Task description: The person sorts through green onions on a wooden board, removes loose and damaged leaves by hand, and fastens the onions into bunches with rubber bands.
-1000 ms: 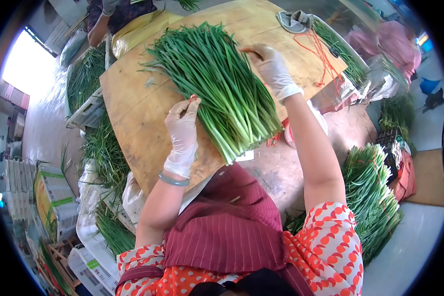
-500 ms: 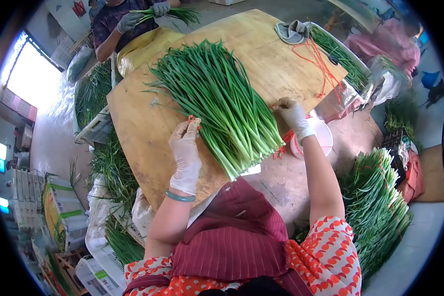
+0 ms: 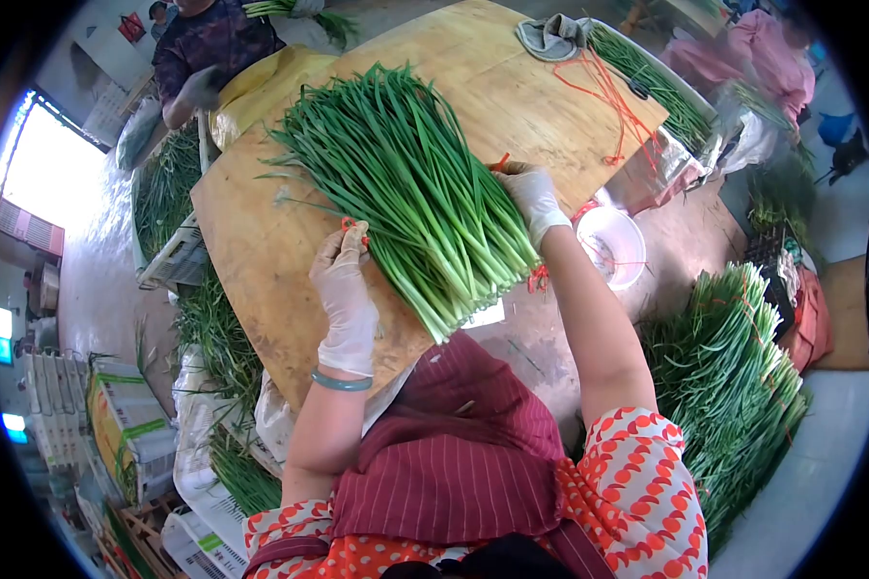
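Observation:
A wide bunch of long green stalks (image 3: pixel 410 193) lies slantwise on the wooden board (image 3: pixel 251 261), leafy tips toward the upper left and pale cut ends toward the lower right. At its left edge my gloved left hand (image 3: pixel 343 275) pinches one end of a red tie. Across the bunch, my gloved right hand (image 3: pixel 526 193) is closed at the right edge, with a red tie end (image 3: pixel 499 163) sticking out at its fingertips. Whatever part of the tie passes under the stalks is hidden.
Grey gloves (image 3: pixel 553 39) and loose red ties (image 3: pixel 613 106) lie at the board's far right. Beyond its edge stands a white tub (image 3: pixel 612 248). Tied bunches (image 3: pixel 729 386) are piled at right. Crates of greens (image 3: pixel 169 193) stand left; a co-worker (image 3: pixel 203 48) is at the far side.
My right hand first came down along the bunch's right edge, then moved slightly back up. My left hand stays at the left edge with its tie end. The co-worker's hands have moved apart.

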Demonstrator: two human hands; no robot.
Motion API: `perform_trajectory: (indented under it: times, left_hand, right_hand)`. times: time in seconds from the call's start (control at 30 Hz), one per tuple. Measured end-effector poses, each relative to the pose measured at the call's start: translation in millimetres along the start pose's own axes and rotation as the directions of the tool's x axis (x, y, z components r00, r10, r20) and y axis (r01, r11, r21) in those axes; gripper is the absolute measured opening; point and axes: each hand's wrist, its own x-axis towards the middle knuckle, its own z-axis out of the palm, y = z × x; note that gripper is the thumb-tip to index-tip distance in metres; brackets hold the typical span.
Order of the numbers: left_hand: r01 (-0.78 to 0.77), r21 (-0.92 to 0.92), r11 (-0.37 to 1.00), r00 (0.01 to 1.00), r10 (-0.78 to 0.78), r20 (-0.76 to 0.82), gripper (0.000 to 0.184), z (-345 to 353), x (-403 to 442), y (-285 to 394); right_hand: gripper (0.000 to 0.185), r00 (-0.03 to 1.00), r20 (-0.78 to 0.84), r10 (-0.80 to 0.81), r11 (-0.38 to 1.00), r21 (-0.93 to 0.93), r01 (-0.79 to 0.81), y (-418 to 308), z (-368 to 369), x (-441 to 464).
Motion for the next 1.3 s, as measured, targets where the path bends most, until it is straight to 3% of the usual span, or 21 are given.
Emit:
perform_trajectory:
  times: [0.13,0.2,0.33,0.47,0.53,0.57,0.63,0.67,0.7,0.77,0.8,0.83,0.9,0.97,1.03,1.07,1.13,1.17,1.23,1.27,1.3]
  left_hand:
    - [0.008,0.017,1.0,1.0,-0.008,-0.023,0.007,3.0,-3.8,5.2]
    - [0.006,0.01,1.0,1.0,-0.006,-0.023,0.007,3.2,-4.4,4.7]
    - [0.001,0.04,0.999,1.0,-0.001,-0.014,0.008,1.7,-4.4,6.5]
    - [0.006,0.027,1.0,1.0,-0.006,-0.009,0.007,0.0,-6.3,8.3]
    - [0.061,-0.079,0.995,0.998,-0.062,-0.013,0.007,-0.9,-9.1,10.8]
    - [0.057,-0.085,0.995,0.998,-0.059,-0.02,0.007,-3.5,-8.7,9.7]
    - [0.048,-0.122,0.991,0.999,-0.049,-0.001,0.013,-13.1,-7.1,6.1]
    - [0.046,-0.124,0.991,0.999,-0.048,-0.014,0.013,-18.4,-5.5,7.3]
    - [0.093,-0.15,0.984,0.996,-0.091,0.022,0.013,-23.9,-3.2,8.6]
    - [0.14,-0.182,0.973,0.99,-0.134,0.048,0.014,-33.0,0.4,13.0]
    - [0.178,-0.152,0.972,0.984,-0.171,0.055,0.012,-37.3,1.3,18.5]
    - [0.213,-0.123,0.969,0.976,-0.208,0.058,0.011,-43.3,3.6,22.2]
    - [0.151,-0.082,0.985,0.988,-0.147,0.055,0.014,-60.3,9.8,23.1]
    - [0.229,-0.128,0.965,0.971,-0.217,0.103,0.016,-70.6,9.0,39.3]
    - [0.231,-0.057,0.971,0.973,-0.228,0.042,0.018,-80.8,11.9,53.8]
    - [0.219,0.033,0.975,0.97,-0.221,0.098,0.019,-90.9,17.6,56.1]
    - [0.206,0.119,0.971,0.968,-0.22,0.119,0.021,-97.7,17.6,67.0]
    - [0.198,0.117,0.973,0.971,-0.211,0.11,0.021,-102.7,17.9,72.3]
    - [0.231,0.244,0.942,0.941,-0.28,0.19,0.022,-114.5,18.4,80.6]
    - [0.239,0.209,0.948,0.94,-0.28,0.194,0.023,-115.5,15.0,85.1]
    - [0.236,0.204,0.95,0.943,-0.274,0.187,0.023,-118.2,13.8,87.7]
  right_hand:
    - [0.018,0.998,-0.009,-0.065,0.978,-0.2,0.062,11.6,-3.7,15.9]
    - [0.023,0.995,-0.03,-0.1,0.895,-0.439,0.076,10.6,-2.6,17.5]
    - [0.027,0.988,-0.004,-0.152,0.837,-0.532,0.127,20.0,1.0,23.5]
    - [0.026,0.974,-0.041,-0.221,0.892,-0.412,0.185,35.8,-1.4,24.4]
    - [0.024,0.965,-0.014,-0.262,0.936,-0.247,0.25,59.9,-5.1,33.5]
    - [0.024,0.964,-0.006,-0.266,0.934,-0.25,0.256,44.3,2.1,13.2]
    - [0.02,0.992,0.046,-0.115,0.976,0.191,0.104,7.5,14.5,-32.2]
    - [0.017,0.987,0.053,-0.149,0.989,-0.006,0.15,-6.7,14.0,-43.1]
    - [0.017,0.987,0.066,-0.145,0.989,-0.011,0.146,-11.7,12.3,-45.4]
    - [0.019,0.934,0.3,-0.194,0.949,-0.184,0.256,-23.2,11.1,-50.8]
    - [0.018,0.916,0.326,-0.234,0.879,-0.332,0.343,-32.7,13.4,-60.4]
    - [0.018,0.912,0.34,-0.229,0.876,-0.336,0.345,-34.1,17.5,-66.6]
    - [0.016,0.746,0.479,-0.463,0.701,-0.317,0.639,-33.8,29.6,-79.4]
    - [0.012,0.741,0.505,-0.442,0.716,-0.299,0.631,-36.9,51.7,-101.2]
    - [0.009,0.591,0.464,-0.66,0.549,-0.24,0.801,-25.9,74.5,-113.1]
    - [0.009,0.583,0.475,-0.659,0.549,-0.226,0.805,-26.3,85.2,-122.0]
    - [0.011,0.274,0.539,-0.797,0.072,-0.365,0.928,-33.4,105.3,-138.6]
    - [0.011,0.265,0.54,-0.799,0.07,-0.354,0.933,-32.7,114.4,-141.5]
    - [0.01,0.073,0.559,-0.826,-0.096,-0.267,0.959,-30.6,127.8,-144.6]
    - [0.018,-0.029,0.593,-0.805,-0.168,-0.18,0.969,-29.4,128.9,-145.0]
    - [0.018,-0.037,0.595,-0.803,-0.172,-0.171,0.97,-32.4,134.6,-145.1]
